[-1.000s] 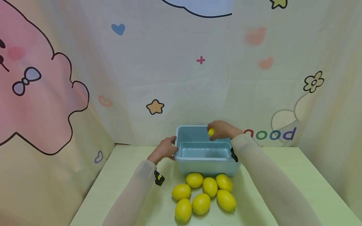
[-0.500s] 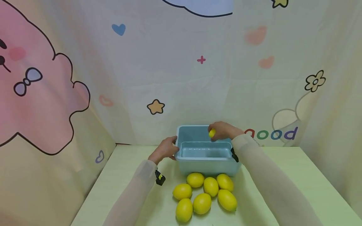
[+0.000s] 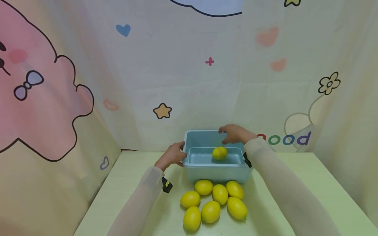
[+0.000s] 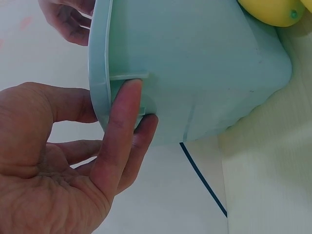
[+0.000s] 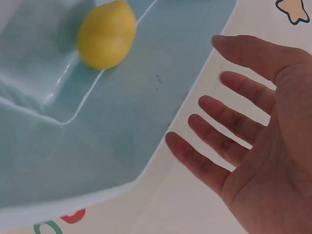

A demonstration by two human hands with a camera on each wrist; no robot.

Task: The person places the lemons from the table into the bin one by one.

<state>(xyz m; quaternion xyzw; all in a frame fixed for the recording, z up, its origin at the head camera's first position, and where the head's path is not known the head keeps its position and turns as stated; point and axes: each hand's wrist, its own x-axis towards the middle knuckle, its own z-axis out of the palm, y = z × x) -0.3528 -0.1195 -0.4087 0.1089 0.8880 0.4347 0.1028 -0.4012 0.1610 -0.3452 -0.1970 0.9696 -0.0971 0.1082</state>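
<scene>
A light blue plastic bin (image 3: 218, 173) stands on the table, its top open. My left hand (image 3: 172, 155) grips the bin's left rim; in the left wrist view the thumb lies over the rim (image 4: 100, 58) and the fingers (image 4: 124, 126) press the outer wall below it. Over the back right of the bin is my right hand (image 3: 236, 133), fingers spread and holding nothing. Beneath it, inside the bin, is a single yellow lemon (image 3: 220, 153), apart from the fingers; the right wrist view shows this lemon (image 5: 107, 35) too.
Several lemons (image 3: 211, 211) lie loose on the table (image 3: 274, 203) in front of the bin, the back ones close to its front wall. A printed curtain (image 3: 189, 82) hangs right behind the bin and along both sides.
My right hand has let go of the lemon, which now lies lower, inside the bin. That hand's fingers have spread and risen slightly. The left hand keeps its hold on the rim.
</scene>
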